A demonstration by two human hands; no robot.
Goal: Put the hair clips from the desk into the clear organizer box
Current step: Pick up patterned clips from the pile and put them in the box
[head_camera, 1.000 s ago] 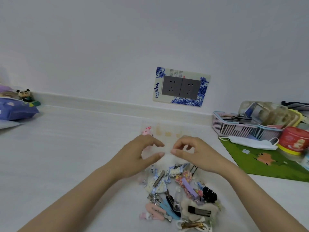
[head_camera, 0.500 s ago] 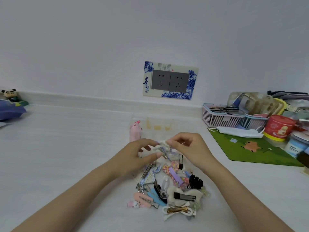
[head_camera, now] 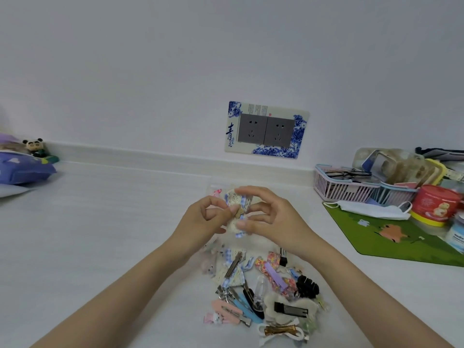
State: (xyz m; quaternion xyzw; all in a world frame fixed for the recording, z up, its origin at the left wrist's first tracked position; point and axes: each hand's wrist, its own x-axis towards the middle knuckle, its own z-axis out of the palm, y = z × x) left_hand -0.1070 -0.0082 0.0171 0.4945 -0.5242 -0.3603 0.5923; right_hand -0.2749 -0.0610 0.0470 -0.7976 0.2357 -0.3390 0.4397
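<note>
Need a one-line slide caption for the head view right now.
Both hands, left hand and right hand, hold a lace bow hair clip above the hair clip pile on the desk.

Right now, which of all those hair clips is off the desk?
The cream lace bow clip with blue gingham trim, pinched between the left hand and right hand. All the other clips lie in the pile on the desk.

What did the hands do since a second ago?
Both hands, left and right, picked a lacy blue bow clip out of the pile and lifted it up, holding it between them. The rest of the pile, the mask and the baskets stayed put.
</note>
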